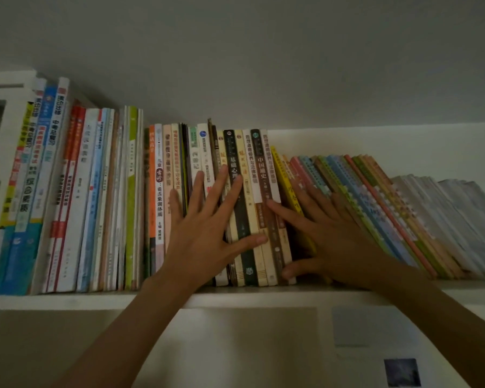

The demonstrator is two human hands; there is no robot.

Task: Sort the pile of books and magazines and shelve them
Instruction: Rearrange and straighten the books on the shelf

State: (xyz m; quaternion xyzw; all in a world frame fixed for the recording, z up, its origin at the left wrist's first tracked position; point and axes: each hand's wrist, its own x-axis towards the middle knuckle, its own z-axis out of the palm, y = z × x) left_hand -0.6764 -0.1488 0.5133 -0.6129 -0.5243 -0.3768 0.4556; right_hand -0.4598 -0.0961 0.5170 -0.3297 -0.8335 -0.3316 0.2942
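Observation:
A long row of books fills a white shelf (67,299). In the middle stand upright books (252,175) with cream, dark green and brown spines. My left hand (205,233) lies flat against these spines with its fingers spread straight. My right hand (328,236) presses flat on the leaning books (375,197) just to the right, fingers stretched toward the brown spine. These thin books tilt to the left, with yellow, pink, blue and green spines. Neither hand grips a book.
Taller books (76,191) stand upright at the shelf's left end beside a white box (3,130). White paper stacks (445,219) lean at the right end. Below the shelf lie a beige surface (179,345) and a grey panel (373,326).

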